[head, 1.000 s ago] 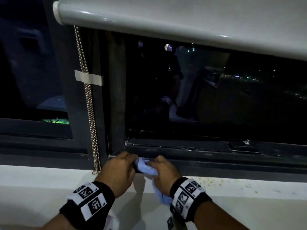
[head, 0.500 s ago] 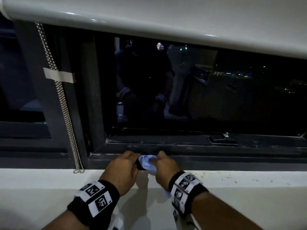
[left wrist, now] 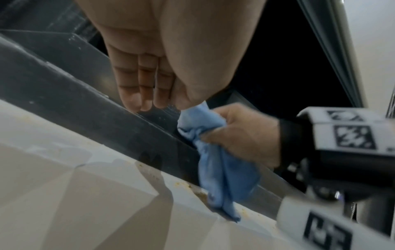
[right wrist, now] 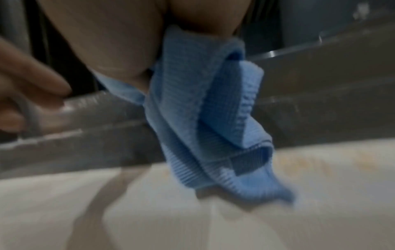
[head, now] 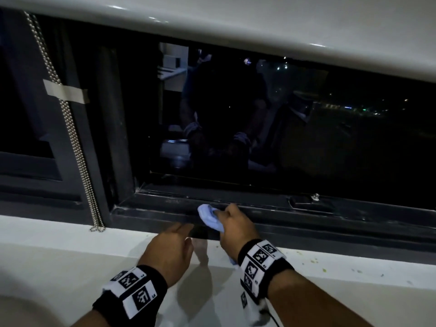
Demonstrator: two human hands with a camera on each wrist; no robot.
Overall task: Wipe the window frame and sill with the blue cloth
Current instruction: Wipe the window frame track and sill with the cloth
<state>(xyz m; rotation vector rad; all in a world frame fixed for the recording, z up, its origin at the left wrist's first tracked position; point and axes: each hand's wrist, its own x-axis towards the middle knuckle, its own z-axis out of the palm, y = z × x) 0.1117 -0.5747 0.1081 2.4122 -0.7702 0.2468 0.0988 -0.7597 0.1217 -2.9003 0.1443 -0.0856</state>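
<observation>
My right hand (head: 232, 226) grips the bunched blue cloth (head: 208, 217) against the lower rail of the dark window frame (head: 306, 218). The cloth (left wrist: 215, 152) hangs down over the rail onto the white sill (head: 70, 251); the right wrist view shows its folds (right wrist: 205, 121) close up. My left hand (head: 174, 246) is just left of the cloth, fingers straight (left wrist: 136, 88), tips touching the frame's front edge and holding nothing.
A bead chain (head: 77, 147) hangs along the left upright, with a strip of tape (head: 66, 92) across it. A rolled white blind (head: 259, 27) spans the top. A latch (head: 315, 197) sits on the rail to the right. Small crumbs (head: 313, 261) dot the sill at right.
My left hand has let go of the cloth and now lies straight beside it. The right hand alone holds the cloth, shifted slightly right along the rail. The head view has swung right.
</observation>
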